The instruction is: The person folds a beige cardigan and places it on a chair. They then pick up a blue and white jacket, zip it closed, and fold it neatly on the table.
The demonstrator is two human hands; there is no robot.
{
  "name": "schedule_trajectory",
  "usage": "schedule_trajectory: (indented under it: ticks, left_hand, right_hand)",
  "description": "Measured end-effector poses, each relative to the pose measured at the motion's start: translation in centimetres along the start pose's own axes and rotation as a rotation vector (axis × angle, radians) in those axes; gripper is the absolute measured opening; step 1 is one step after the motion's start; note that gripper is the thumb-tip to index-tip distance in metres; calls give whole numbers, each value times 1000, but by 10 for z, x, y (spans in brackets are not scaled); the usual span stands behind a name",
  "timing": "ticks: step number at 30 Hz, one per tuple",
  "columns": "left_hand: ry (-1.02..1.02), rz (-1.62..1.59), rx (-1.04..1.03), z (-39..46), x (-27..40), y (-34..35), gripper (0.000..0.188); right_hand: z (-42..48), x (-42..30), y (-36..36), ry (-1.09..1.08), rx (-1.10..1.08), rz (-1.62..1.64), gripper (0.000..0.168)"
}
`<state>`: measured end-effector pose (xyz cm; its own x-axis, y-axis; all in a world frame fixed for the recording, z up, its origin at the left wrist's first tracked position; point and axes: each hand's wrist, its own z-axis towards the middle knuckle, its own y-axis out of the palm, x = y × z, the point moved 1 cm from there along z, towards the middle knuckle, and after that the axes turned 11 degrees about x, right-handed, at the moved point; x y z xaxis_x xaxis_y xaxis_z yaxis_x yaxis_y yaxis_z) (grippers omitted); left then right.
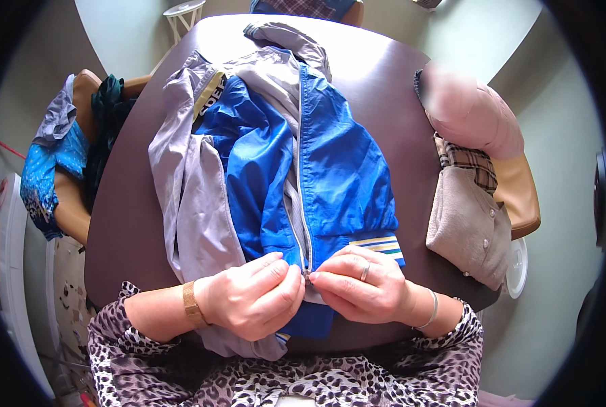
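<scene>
A blue and grey zip-up jacket [343, 157] lies spread in front of me, with striped ribbing at its hem. Its grey sleeve [198, 193] runs down the left side. The two edges of the pale zipper [301, 203] come together at the bottom hem. My left hand [254, 297] pinches the left front edge there, its fingertips partly hidden behind the knuckles. Close beside it, my right hand [364, 285] grips the zipper's lower end between thumb and fingers, around a small dark metal piece [307, 276].
The dark table [125, 203] carries the jacket. At the right edge lie a folded beige cardigan [465, 224], plaid fabric [473, 165] and a pink puffy garment [478, 117]. A chair [71, 203] at left is draped with clothes, including a blue patterned piece [41, 183].
</scene>
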<state>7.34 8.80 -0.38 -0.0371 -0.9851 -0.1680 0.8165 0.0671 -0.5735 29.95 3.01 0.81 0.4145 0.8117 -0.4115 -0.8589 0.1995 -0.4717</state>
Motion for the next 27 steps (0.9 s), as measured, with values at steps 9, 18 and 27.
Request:
schedule_trajectory:
  ticks: [9,18,27]
  left_hand:
    - [84,-14,-55,0,4,2,29]
    - [-237,-165,114,-8,0,7,33]
    - [-88,-156,21,1,4,8,33]
  right_hand:
    - [3,-8,0,337,-8,99,16]
    - [4,-3,-3,324,21,22,17]
    - [-1,-1,2,353,-50,33,14]
